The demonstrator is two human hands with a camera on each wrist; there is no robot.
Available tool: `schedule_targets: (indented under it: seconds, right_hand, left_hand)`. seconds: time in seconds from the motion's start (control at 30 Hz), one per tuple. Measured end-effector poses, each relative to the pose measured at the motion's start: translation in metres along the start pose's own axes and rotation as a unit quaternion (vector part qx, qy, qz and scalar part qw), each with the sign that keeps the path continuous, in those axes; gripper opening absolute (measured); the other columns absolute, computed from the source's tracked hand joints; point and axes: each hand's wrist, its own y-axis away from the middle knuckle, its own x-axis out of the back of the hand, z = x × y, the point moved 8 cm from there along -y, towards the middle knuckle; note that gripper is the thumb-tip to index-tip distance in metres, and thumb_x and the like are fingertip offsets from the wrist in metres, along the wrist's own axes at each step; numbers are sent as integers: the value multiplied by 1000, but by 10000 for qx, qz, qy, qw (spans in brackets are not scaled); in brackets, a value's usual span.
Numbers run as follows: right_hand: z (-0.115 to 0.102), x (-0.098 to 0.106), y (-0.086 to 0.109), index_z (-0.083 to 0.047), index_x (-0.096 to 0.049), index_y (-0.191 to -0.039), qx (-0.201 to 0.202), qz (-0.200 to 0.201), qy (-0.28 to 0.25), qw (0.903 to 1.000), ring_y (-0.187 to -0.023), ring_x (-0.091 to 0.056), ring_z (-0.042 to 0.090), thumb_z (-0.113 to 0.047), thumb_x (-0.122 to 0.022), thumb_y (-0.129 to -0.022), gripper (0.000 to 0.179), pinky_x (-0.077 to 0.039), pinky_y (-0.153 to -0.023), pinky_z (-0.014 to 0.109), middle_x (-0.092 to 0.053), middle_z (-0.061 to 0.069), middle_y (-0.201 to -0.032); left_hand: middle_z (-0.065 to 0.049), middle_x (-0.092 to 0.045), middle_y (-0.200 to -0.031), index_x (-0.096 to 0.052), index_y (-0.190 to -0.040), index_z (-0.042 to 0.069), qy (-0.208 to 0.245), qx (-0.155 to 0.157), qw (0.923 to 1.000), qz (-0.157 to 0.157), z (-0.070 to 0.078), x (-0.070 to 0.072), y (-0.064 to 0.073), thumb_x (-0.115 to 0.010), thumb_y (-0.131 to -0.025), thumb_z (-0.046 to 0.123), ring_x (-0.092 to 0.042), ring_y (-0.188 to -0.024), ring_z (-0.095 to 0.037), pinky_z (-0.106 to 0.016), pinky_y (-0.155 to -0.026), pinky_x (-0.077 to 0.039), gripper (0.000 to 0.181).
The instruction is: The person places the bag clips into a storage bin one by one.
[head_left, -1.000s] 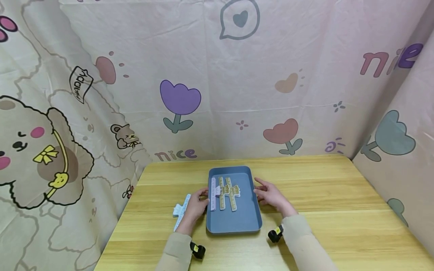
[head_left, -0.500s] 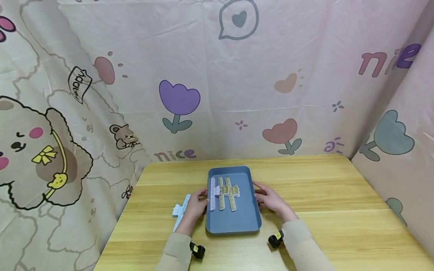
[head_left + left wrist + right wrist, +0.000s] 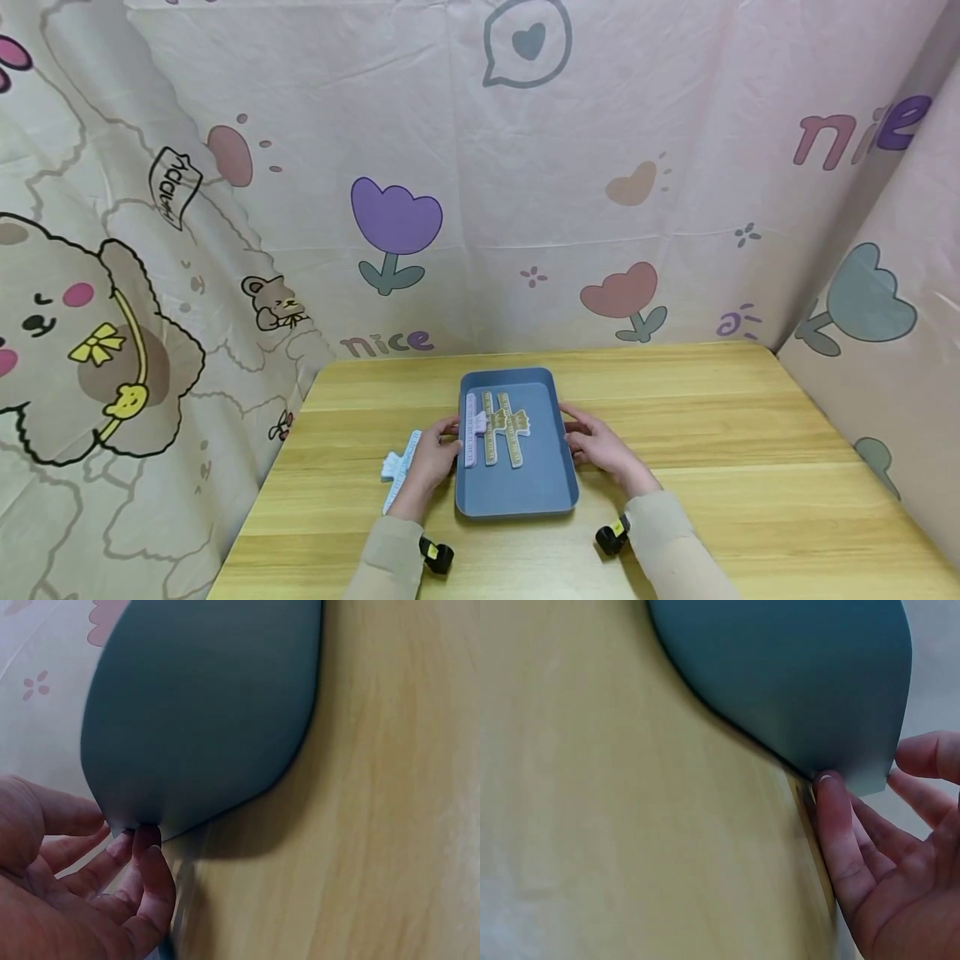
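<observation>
A blue-grey rectangular tray [image 3: 517,492] lies on the table between my hands. My left hand [image 3: 435,454] holds its left side; in the left wrist view, bent fingers [image 3: 154,874] press against the tray wall [image 3: 210,697]. At the opposite side my right hand [image 3: 597,442] does likewise, fingertips at the lower wall and rim of the tray [image 3: 795,675] in the right wrist view. Inside lie one pale lilac ruler clip [image 3: 471,429] and two gold ones, a middle clip [image 3: 490,446] and a right clip [image 3: 516,442], side by side toward the left.
A light blue ruler clip [image 3: 401,468] lies on the wooden table [image 3: 712,467] left of my left hand, which partly covers it. A patterned cloth [image 3: 510,183] hangs behind the table and along both sides.
My right hand's fingers have come in against the tray's right side, where they were spread looser before. The left hand and the clips look unchanged.
</observation>
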Motion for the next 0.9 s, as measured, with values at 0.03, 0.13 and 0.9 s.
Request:
schedule_targets:
  seconds: [0.03,0.13,0.9]
  right_hand:
    - [0,1,0,-3,-26,-154,-2,40,15,10000,-86,-63,27,0,-46,-97,61,-55,-71,37,-43,36,-138]
    - [1,1,1,-4,-27,-154,-20,104,42,9999,-87,-63,26,0,-46,-97,60,-55,-71,37,-44,36,-137]
    - [0,0,2,-3,-32,-152,-121,221,65,9997,-87,-63,27,-2,-47,-98,57,-55,-69,39,-41,36,-140]
  left_hand:
    - [-22,-56,-121,-51,-137,-8,-5,7,10000,0,0,0,0,-55,-92,-9,-61,-102,-33,-35,-79,-52,45]
    - [-21,-56,-122,-51,-137,-6,-43,84,10000,-3,-1,0,0,-55,-92,-7,-62,-101,-31,-33,-78,-53,45]
    - [-22,-58,-120,-52,-135,-6,106,93,9988,-460,8,17,11,-63,-92,3,-64,-91,-29,-44,-72,-56,46]
